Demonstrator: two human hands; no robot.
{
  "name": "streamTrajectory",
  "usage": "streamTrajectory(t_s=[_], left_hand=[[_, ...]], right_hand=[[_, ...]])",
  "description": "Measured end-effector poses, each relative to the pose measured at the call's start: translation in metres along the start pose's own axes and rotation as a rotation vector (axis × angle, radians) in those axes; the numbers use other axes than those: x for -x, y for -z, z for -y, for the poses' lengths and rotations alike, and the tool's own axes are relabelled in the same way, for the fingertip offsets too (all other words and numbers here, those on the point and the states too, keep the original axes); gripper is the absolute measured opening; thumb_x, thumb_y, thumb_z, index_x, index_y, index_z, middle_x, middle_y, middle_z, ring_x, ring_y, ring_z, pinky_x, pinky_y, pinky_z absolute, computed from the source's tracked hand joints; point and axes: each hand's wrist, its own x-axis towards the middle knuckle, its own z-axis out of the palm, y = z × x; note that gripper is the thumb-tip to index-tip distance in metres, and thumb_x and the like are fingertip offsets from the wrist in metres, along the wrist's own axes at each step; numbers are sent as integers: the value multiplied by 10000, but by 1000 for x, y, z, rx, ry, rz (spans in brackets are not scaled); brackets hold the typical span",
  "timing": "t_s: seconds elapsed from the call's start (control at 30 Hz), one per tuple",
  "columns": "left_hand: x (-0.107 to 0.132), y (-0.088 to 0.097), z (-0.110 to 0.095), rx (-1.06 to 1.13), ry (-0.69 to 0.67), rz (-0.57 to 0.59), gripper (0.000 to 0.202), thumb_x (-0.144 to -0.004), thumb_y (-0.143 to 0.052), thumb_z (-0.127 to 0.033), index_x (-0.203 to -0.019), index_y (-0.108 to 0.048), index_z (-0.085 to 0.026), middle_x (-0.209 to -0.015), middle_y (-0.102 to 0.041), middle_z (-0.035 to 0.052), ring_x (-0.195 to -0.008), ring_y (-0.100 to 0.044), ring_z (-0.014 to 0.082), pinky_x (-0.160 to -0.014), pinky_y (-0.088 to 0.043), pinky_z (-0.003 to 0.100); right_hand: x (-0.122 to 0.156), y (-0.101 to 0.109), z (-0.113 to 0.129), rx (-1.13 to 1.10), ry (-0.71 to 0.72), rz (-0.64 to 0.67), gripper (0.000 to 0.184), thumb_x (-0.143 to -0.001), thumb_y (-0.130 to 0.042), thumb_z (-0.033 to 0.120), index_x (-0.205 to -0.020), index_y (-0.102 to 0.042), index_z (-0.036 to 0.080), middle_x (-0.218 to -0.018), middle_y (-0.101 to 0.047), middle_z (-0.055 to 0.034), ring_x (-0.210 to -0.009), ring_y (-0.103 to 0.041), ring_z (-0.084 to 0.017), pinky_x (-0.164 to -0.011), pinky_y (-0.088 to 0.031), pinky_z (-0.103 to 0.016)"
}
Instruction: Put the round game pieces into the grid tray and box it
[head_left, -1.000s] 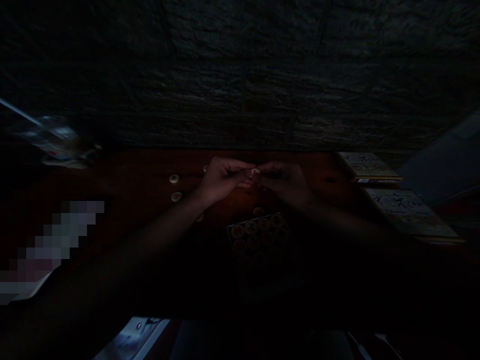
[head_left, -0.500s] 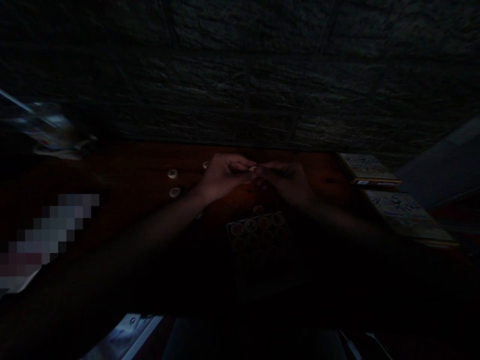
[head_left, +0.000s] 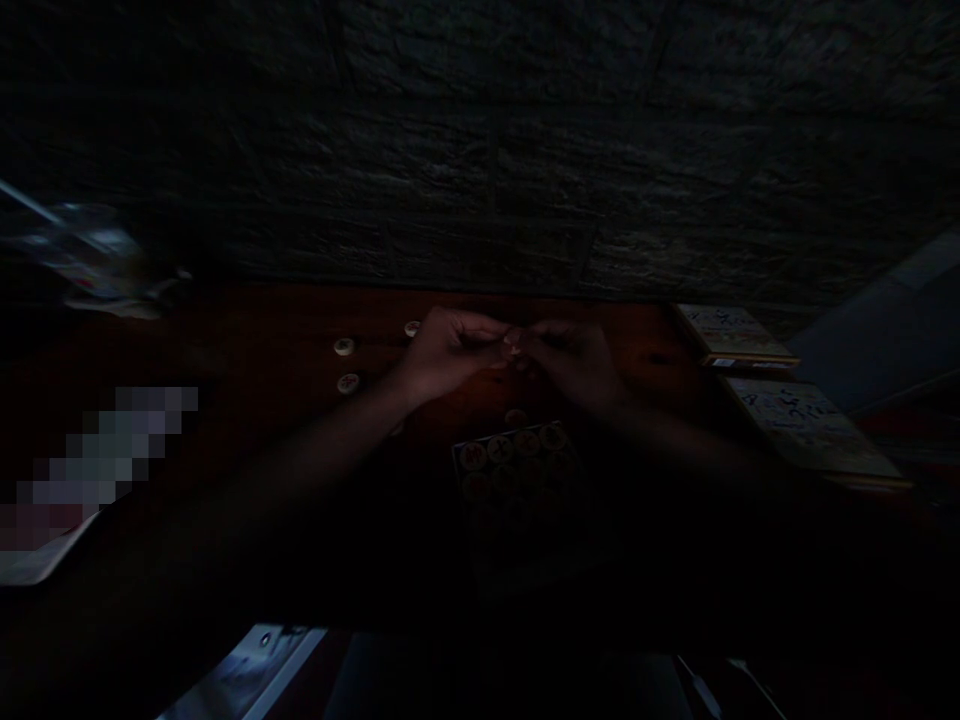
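My left hand (head_left: 444, 352) and my right hand (head_left: 583, 362) meet fingertip to fingertip over the wooden table (head_left: 300, 305). Pinched between them is a small pale Chinese chess piece (head_left: 512, 338), mostly covered by the fingers. Left of my left hand lie loose round chess pieces: one near the back (head_left: 412, 328), one further left (head_left: 344, 346) and one in front of that (head_left: 349, 383). Below the hands sits a box (head_left: 456, 462) holding rows of pieces, the front rows lost in shadow. Another piece (head_left: 516, 416) lies at its far edge.
Two flat printed boxes, one farther back (head_left: 739, 335) and one nearer (head_left: 814, 425), lie at the right. A clear plastic item (head_left: 101, 260), perhaps a bag or cup, stands at the left. A dark stone wall (head_left: 480, 170) closes the back. Light is very dim.
The fingertips have shifted slightly on the chess piece, which now shows less between them. Both hands stay in nearly the same place; the pieces and boxes have not moved.
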Motion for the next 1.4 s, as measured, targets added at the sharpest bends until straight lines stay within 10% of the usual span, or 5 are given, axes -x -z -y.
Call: streamTrajectory(t_s=[0.83, 1.4], left_hand=[[-2, 2, 8, 88, 48, -59, 429, -744, -995, -382, -1075, -840, -157, -1003, -868, 118, -915, -849, 288, -834, -710, 407], [0, 1, 2, 72, 85, 9, 387, -852, -909, -476, -1066, -846, -159, -1019, -864, 129, -936, -848, 273, -869, -701, 399]], right_hand=[[0, 1, -3, -123, 8, 23, 440, -741, -972, 556, -990, -838, 219, -974, -856, -68, -798, -782, -215, -713, -648, -353], [0, 1, 2, -56, -28, -35, 440, -755, -939, 630, -821, -835, 207, -706, -764, -30, -590, -654, -149, -559, -518, -283]])
